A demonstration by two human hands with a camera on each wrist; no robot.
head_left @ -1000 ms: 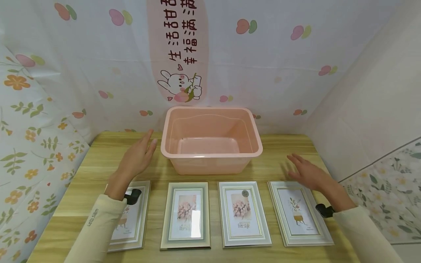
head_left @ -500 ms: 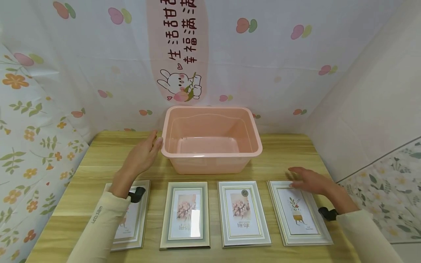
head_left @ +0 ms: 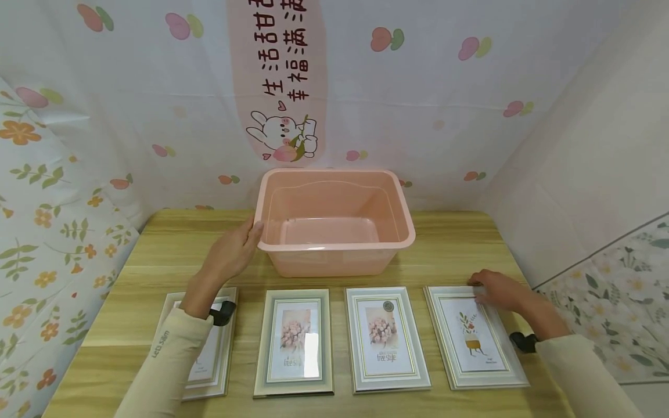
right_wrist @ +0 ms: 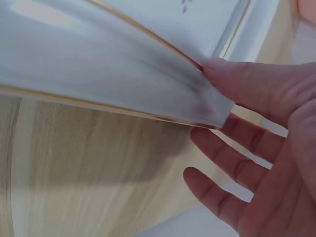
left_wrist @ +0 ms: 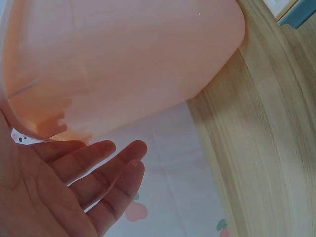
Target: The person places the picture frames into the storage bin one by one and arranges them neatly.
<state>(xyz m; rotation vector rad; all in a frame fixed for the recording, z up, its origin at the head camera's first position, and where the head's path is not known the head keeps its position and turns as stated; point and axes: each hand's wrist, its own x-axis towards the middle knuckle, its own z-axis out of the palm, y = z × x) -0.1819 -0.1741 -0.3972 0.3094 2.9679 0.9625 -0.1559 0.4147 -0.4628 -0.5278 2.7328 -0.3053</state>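
My left hand is at the left rim of a pink plastic tub, its thumb overlapping the rim. In the left wrist view, its relaxed fingers extend beside the tub's outer wall; the thumb is hidden there. My right hand pinches the far right corner of the rightmost picture frame, which has a pale border and a plant-pot picture. The right wrist view shows the thumb on the border of this picture frame and fingertips at its outer edge.
Two picture frames with flower prints, one left of centre and one right of centre, lie before the tub. Another picture frame lies partly under my left forearm. The wooden table meets patterned wall coverings behind and beside it.
My left hand has moved right, up to the tub's rim. My right hand has come down onto the rightmost picture frame's far corner and taken hold of it.
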